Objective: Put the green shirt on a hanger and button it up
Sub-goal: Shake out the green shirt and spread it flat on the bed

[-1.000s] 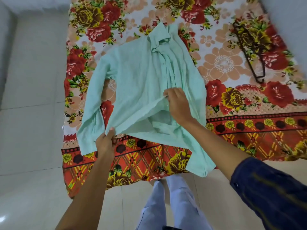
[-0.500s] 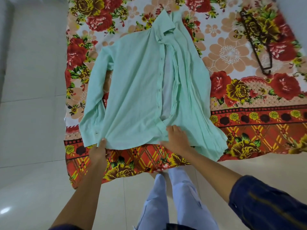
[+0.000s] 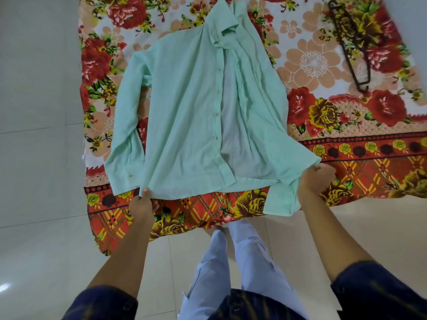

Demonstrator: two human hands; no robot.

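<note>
The pale green shirt [image 3: 184,107] lies spread front-up on a flowered bedsheet [image 3: 323,65], collar at the far end, its front unbuttoned and parted down the middle. My left hand [image 3: 142,205] pinches the hem at the shirt's lower left corner. My right hand [image 3: 315,181] grips the hem at the lower right, beside a hanging sleeve cuff. A dark hanger [image 3: 351,45] lies on the sheet at the far right, apart from the shirt.
The sheet covers a bed whose near edge [image 3: 208,215] drops in front of my legs. Pale tiled floor [image 3: 41,158] runs along the left and below. A light wall shows at the top right corner.
My right hand has moved from the middle of the hem out to the lower right corner, pulling the right front panel wider. The shirt now lies flatter; my left hand stays at its corner.
</note>
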